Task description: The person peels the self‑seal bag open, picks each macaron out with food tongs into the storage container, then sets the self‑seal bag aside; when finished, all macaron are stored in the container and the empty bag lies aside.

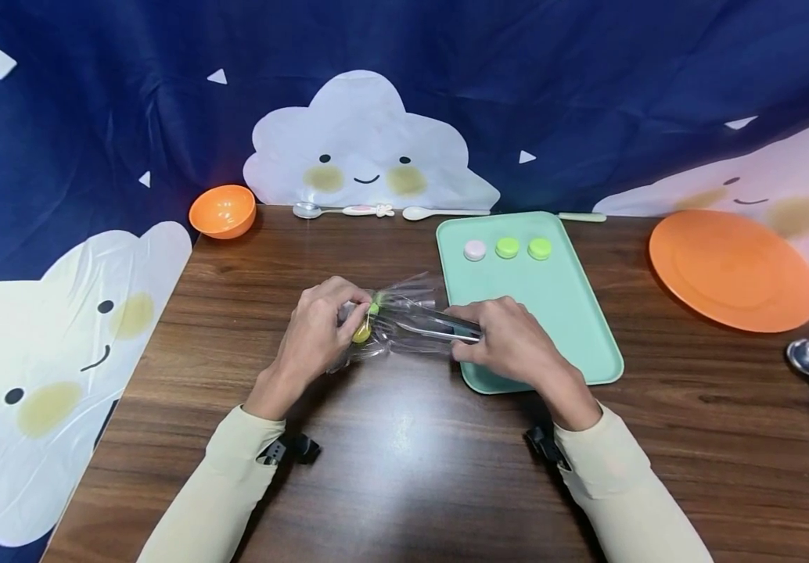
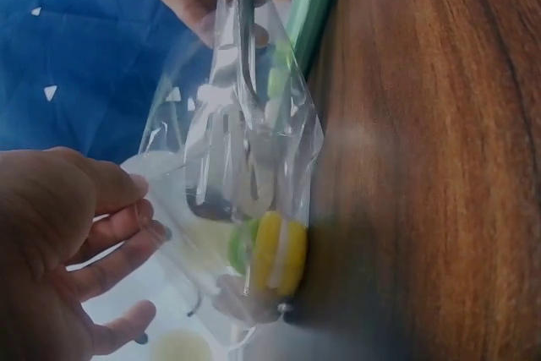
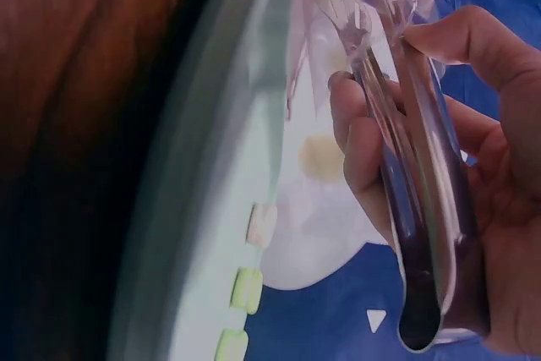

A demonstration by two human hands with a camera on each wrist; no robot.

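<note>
The clear bag (image 1: 393, 324) lies lengthwise left to right on the table (image 1: 404, 461), closed end gripped by the left hand (image 1: 320, 332). Tongs (image 1: 440, 324), clenched in the right hand (image 1: 510, 344), are pushed in from the right toward the yellow macaron (image 1: 362, 332), right beside the left fingers.

Head view looks down across the desk (image 1: 404, 469); both wrist views sit close, sharing the clear bag (image 2: 245, 150).
</note>
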